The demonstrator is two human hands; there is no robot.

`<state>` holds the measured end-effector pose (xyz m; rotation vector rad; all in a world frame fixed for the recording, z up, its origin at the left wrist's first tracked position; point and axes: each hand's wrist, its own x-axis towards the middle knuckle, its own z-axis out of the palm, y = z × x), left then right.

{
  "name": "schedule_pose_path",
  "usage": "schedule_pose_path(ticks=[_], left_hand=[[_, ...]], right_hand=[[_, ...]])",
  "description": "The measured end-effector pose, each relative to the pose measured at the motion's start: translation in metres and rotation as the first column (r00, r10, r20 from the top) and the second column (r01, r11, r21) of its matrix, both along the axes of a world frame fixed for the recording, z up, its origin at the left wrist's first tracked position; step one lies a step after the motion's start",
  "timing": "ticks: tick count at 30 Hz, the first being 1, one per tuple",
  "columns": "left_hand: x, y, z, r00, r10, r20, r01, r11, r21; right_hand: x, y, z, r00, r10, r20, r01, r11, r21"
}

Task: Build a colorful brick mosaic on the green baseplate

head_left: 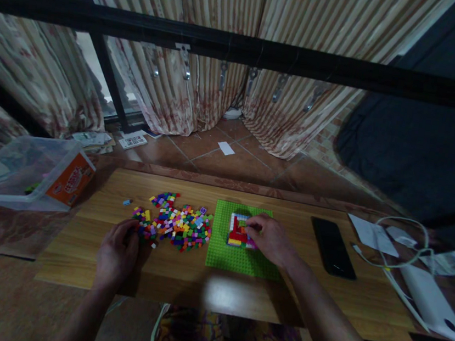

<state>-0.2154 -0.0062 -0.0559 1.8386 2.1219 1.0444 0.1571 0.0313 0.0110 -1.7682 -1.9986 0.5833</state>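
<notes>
Near the middle of the wooden bench (172, 285), a green studded baseplate (219, 259) lies flat, and on it stands a small brick build (237, 238) with red, white and yellow parts. The step in hand seems to be the setting or pressing of a brick on this build. To do it well, one should first align the brick with the studs, then push straight down with a fingertip, so that the neighbouring bricks do not loosen; the left hand (118, 252) could steady the baseplate at its edge, because no fixing to the bench is visible. The build lies at the fingertips of the right hand (269, 237), which reach over its right side with thumb and forefinger close together; whether they pinch a brick, I cannot tell. The left hand is well apart from the build, with the loose brick pile (183, 226) between them. Its fingers are curled at the pile's left edge, and whether they grasp a brick is not clear.
</notes>
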Motion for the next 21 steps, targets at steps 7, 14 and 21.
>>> schedule_pose_path(ticks=[7,14,21], left_hand=[[0.0,-0.001,0.001,1.0,0.014,-0.004,-0.014,1.0,-0.004],[0.004,-0.001,0.006,1.0,0.012,0.003,-0.012,1.0,-0.006],[0.005,-0.002,0.008,1.0,0.013,-0.001,-0.013,1.0,-0.022]], right_hand=[[-0.009,-0.007,-0.011,0.967,-0.255,0.023,0.253,0.966,0.05],[-0.009,-0.009,-0.023,0.912,-0.408,-0.044,0.41,0.909,0.067],[0.0,-0.006,-0.038,0.89,-0.424,-0.171,0.427,0.904,-0.022]])
